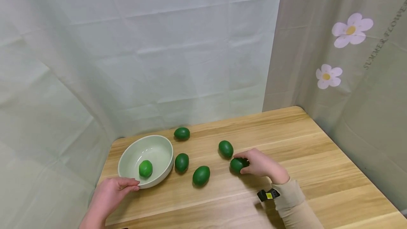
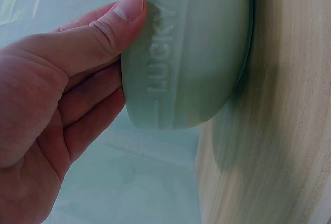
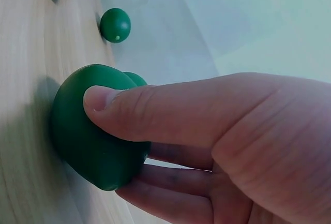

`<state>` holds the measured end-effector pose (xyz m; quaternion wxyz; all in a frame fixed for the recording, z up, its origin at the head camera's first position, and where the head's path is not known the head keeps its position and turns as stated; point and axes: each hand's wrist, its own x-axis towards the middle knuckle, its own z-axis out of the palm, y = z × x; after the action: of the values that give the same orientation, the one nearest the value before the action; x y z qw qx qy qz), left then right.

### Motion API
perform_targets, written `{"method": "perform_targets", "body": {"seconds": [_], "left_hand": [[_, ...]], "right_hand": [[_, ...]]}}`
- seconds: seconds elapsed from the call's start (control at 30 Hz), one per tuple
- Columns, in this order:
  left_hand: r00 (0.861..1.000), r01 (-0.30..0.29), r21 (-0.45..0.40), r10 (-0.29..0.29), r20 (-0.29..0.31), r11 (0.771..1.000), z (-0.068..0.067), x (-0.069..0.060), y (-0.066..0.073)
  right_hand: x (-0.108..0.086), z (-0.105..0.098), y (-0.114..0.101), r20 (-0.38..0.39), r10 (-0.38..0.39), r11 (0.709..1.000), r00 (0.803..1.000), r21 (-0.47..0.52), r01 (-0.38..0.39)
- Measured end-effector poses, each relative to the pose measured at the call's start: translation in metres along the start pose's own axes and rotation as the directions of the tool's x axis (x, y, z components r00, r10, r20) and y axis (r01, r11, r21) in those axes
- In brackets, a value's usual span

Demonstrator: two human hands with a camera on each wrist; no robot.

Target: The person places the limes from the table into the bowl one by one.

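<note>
While your left hand (image 1: pixel 111 194) pinches the pale green bowl (image 1: pixel 160 158) at its rim, your right hand (image 1: pixel 262 164) curls round a dark green oval fruit (image 1: pixel 236 166) on the tabletop (image 1: pixel 318 165), apparently the grasping step, so lifting calls for a secure grip.

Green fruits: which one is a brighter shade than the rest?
The bright green fruit inside the pale bowl. The other five fruits are outside it and darker, including the dark fruit that the right hand grips.
</note>
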<state>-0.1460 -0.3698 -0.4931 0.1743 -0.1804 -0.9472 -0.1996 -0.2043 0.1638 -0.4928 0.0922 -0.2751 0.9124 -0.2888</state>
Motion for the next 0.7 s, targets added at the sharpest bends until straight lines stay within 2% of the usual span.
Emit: {"method": "perform_targets", "body": {"seconds": [0.7], "left_hand": [[1.0,0.007,0.007,-0.007,0.003,1.0,-0.0013,0.0004,0.0008]], "right_hand": [[-0.0058,-0.0068,-0.001,-0.02,0.035,0.999,0.999,0.009,-0.035]]}}
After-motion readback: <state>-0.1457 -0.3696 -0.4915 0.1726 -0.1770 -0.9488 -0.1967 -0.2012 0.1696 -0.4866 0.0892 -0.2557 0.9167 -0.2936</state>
